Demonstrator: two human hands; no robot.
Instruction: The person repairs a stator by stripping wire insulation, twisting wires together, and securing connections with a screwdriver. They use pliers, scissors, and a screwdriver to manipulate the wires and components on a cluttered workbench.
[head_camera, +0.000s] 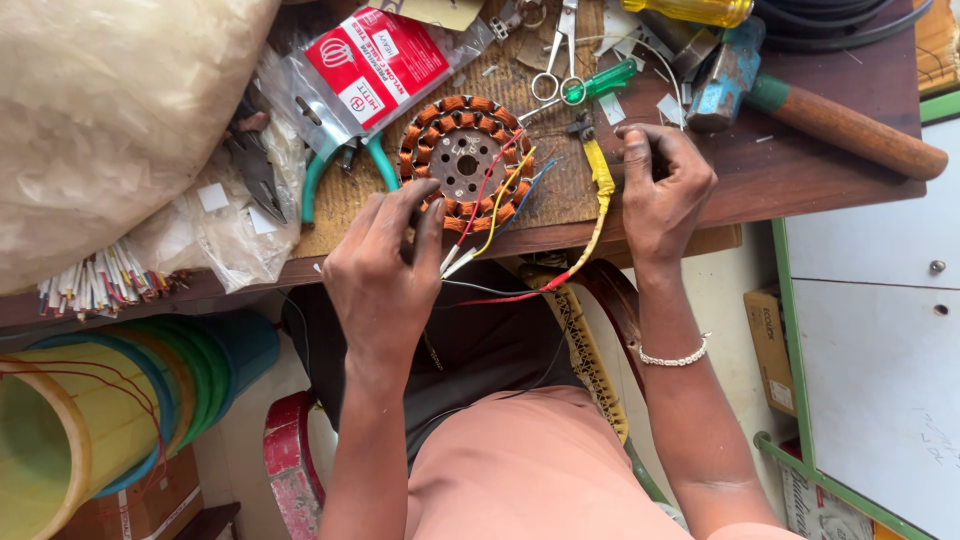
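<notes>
A round motor stator (463, 160) wound with copper coils lies on the wooden bench (820, 170). Red, yellow and blue wires (490, 215) run from it toward the bench's front edge. My left hand (385, 275) rests at the stator's near rim, fingertips touching the coils and the wires. My right hand (662, 190) sits to the right of the stator, pinching a yellow-sleeved wire (600, 195) that ends in a red lead. A bracelet is on that wrist.
Teal-handled pliers (340, 165), a red packet (375, 65), scissors (560, 60), a green screwdriver (600, 82) and a hammer (800, 105) lie around the stator. A large plastic bag (110, 120) fills the left. Yellow and blue rolls (110, 410) stand below.
</notes>
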